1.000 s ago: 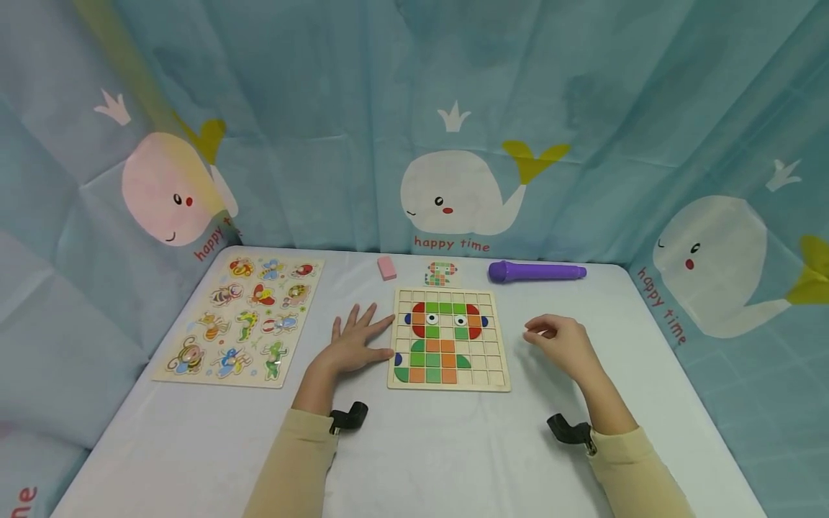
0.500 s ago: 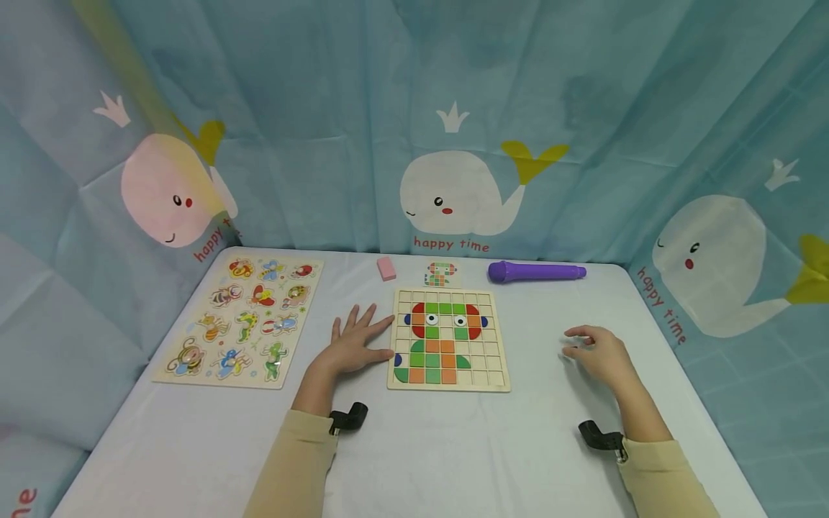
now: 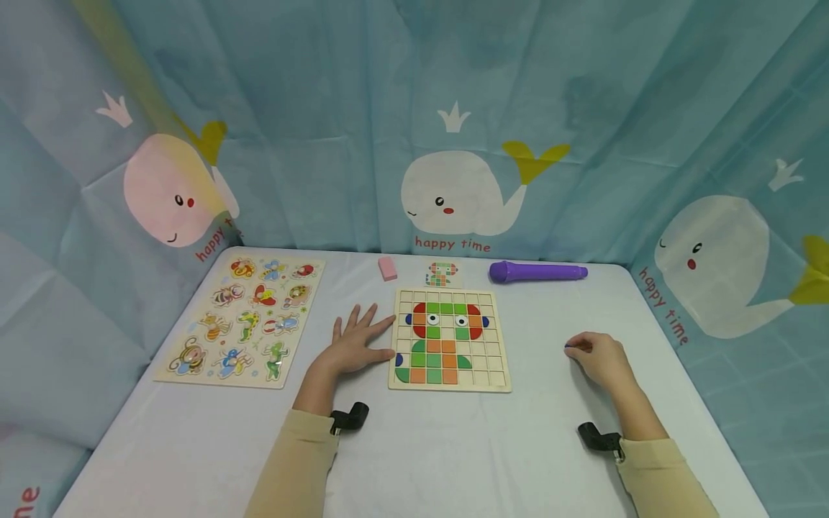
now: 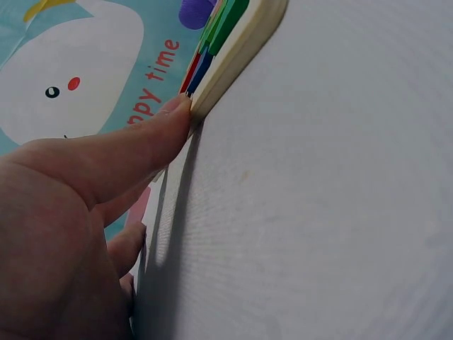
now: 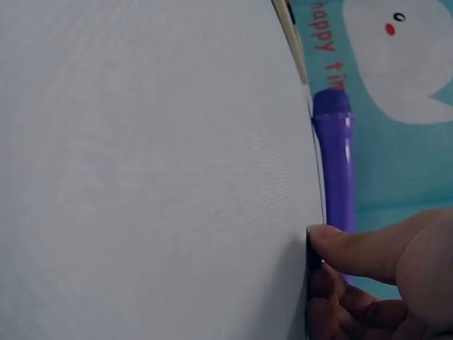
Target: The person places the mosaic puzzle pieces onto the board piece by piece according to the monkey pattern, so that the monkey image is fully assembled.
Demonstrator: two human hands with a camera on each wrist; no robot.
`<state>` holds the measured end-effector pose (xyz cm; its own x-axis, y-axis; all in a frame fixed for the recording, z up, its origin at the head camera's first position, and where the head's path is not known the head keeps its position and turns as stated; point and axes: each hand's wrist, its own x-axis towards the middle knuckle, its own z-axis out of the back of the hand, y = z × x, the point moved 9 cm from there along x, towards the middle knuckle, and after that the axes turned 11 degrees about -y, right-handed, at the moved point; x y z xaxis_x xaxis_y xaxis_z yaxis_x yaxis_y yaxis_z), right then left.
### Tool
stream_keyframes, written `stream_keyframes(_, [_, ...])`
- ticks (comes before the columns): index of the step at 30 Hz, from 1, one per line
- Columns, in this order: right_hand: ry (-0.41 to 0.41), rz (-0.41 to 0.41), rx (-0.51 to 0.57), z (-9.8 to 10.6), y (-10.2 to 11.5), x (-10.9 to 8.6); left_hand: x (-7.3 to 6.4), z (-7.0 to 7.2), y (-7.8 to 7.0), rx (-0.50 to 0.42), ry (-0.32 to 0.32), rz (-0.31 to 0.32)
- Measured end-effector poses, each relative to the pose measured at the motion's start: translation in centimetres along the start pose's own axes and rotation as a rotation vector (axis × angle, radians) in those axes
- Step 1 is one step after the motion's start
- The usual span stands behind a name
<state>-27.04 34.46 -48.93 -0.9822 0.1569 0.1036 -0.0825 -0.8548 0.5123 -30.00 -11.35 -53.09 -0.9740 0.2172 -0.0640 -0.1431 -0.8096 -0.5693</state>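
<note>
A wooden grid board lies on the table with flat colored tiles forming an animal figure with two eyes. My left hand rests beside the board's left edge, fingers spread; in the left wrist view its thumb tip is against the board's side. Out to the right of the board, my right hand pinches a small dark blue tile between thumb and fingertips, low over the cloth. Most of this tile is hidden by the fingers. Blue half-round tiles sit at the figure's sides.
Behind the board lie a picture card with a similar figure, a pink block and a purple toy microphone. An insect puzzle board lies at left. A whale-print curtain encloses the table's back and sides.
My right hand has moved to the right, away from the board, and its parted fingers have closed on the small blue tile. My left hand and the board stay in place.
</note>
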Motion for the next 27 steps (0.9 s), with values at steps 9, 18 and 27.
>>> stream_keyframes(9, [-0.036,0.055,-0.099,0.3,1.2,0.0,-0.1,0.1,-0.1,0.009,-0.003,-0.004])
stream_keyframes(18, [-0.050,0.107,-0.155,0.2,2.4,-0.2,-0.2,0.2,-0.4,0.000,-0.002,-0.005])
stream_keyframes(27, [-0.009,0.087,-0.071,-0.3,3.0,-0.1,-0.2,0.3,-0.4,0.001,0.002,-0.002])
